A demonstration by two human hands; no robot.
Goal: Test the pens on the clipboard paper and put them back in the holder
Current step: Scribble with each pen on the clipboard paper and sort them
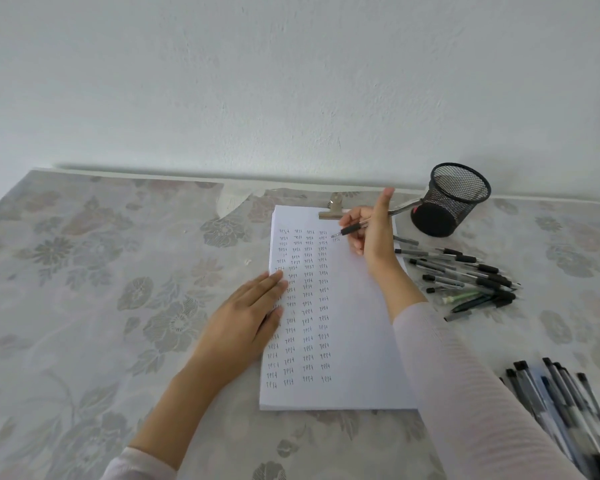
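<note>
Two hands noted: the right hand (371,233) has its grip round a pen (352,229), tip at the top of the paper (357,323). The left hand (246,313) lies flat, grip wide, on the paper's left edge. The holder (451,202) stands just right of the paper.

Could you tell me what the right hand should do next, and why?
Probably carry the pen to the mesh holder: a written mark already sits by its tip atop a new column on the paper, so the right hand seems done testing it.

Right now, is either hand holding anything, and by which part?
The right hand pinches a pen around its black grip, near the tip. The left hand lies flat on the paper, holding nothing.
</note>
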